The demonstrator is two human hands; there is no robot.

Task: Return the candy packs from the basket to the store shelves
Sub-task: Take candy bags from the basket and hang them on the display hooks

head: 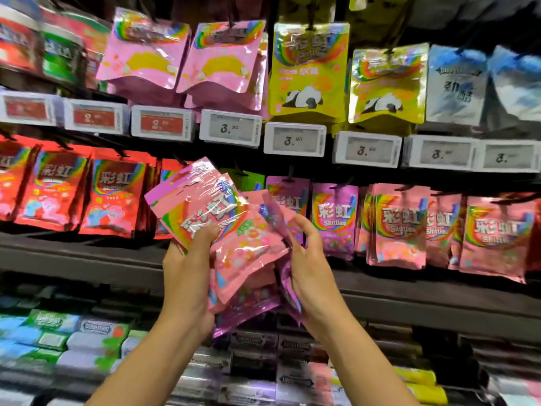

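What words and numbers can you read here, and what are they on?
"彩虹" and "Skittles": purple pack hanging on the middle row.
"彩虹": red pack, pink pack, yellow panda pack.
"3.90": white price tag.
Red price tags: too blurred.

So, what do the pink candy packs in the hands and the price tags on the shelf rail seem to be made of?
Pink candy packs: probably thin plastic film, glossy; bright glare streaks and creases show on the front where the left hand and right hand hold them.
Price tags: apparently hard white plastic frames around matte grey display panels; they look like electronic labels, though blur leaves that open.
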